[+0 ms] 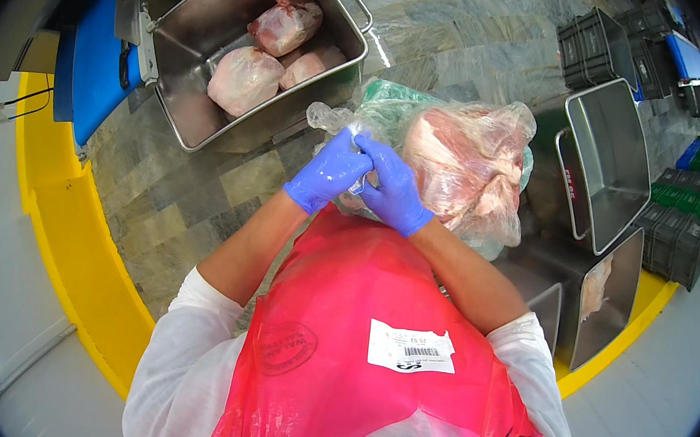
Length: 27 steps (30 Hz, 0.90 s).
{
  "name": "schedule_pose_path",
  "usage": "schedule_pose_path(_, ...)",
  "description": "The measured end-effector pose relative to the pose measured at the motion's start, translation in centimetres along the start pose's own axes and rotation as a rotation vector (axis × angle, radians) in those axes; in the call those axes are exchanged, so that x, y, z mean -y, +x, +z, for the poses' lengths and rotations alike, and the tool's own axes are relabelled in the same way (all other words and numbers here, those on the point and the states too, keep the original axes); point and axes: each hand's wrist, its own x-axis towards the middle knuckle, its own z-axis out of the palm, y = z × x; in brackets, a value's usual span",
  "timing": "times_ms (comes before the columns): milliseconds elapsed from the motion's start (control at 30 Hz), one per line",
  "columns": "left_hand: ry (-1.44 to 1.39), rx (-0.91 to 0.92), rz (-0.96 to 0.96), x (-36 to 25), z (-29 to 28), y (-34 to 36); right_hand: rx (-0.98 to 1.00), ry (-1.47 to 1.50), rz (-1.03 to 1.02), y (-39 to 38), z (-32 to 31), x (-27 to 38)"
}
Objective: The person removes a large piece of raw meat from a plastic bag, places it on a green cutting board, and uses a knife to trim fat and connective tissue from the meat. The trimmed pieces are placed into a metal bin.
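Both my hands wear blue-violet gloves and meet in front of my red plastic apron (pixel 340 304). My left hand (pixel 332 170) is closed, its fingers pinching clear plastic film (pixel 329 118). Beside it, my right hand (pixel 396 191) is closed on the same film, thumb and fingers near the left hand's fingertips. The film bunches out above and between the hands. Just right of them lies a large pale-pink piece of meat (pixel 464 164) wrapped in clear plastic. Greenish plastic (pixel 390 95) shows behind it, and what bears it is mostly hidden.
A deep steel tub (pixel 174 108) at the far left holds several pieces of meat (pixel 247 79). Another steel tub (pixel 607 161) stands at the right, with a steel bin (pixel 610 321) below it. Grey crates (pixel 593 52) and stacked green-and-grey crates (pixel 687 214) line the right side.
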Motion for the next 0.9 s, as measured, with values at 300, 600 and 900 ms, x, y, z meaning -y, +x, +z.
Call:
schedule_pose_path(300,-0.243,0.063,-0.004,1.8,-3.6,-1.3,-0.181,0.561,0.823,1.1,1.2,-2.0)
schedule_pose_path(600,0.037,-0.017,0.227,13.4,-5.5,-2.1,-0.113,1.662,1.215,1.3,-0.9,-0.7)
schedule_pose_path(900,-0.442,0.143,0.036,10.1,-1.1,0.7,0.381,0.404,0.930,0.9,-1.1,-0.2)
